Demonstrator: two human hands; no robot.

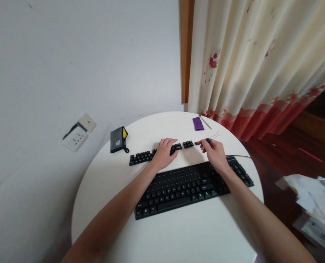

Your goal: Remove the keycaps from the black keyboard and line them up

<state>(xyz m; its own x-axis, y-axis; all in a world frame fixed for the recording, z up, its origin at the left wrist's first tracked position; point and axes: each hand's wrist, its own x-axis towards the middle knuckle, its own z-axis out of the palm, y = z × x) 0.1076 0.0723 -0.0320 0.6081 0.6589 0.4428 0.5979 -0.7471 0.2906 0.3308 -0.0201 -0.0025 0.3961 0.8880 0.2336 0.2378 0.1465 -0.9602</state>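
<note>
A black keyboard (pixel 176 193) lies slanted across the table under my forearms. Its upper rows show small posts where keycaps are off, while the lower rows carry caps. Behind it, loose black keycaps (pixel 141 157) stand in a line with a few gaps. My left hand (pixel 165 151) rests over the middle of that line, fingers stretched out and covering some caps. At the line's right end, my right hand (pixel 214 151) pinches a wire keycap puller (pixel 208 140) with a dark body and thin wires sticking out. Whether a cap is caught in it is too small to tell.
On the round white table (pixel 96 204), a grey pouch (pixel 118 139) lies at the left. A purple cloth (pixel 198 124) and a thin light-handled tool (pixel 206 122) lie at the back. The keyboard's cable (pixel 240 156) runs off the right edge. A wall and curtain (pixel 233 73) stand behind.
</note>
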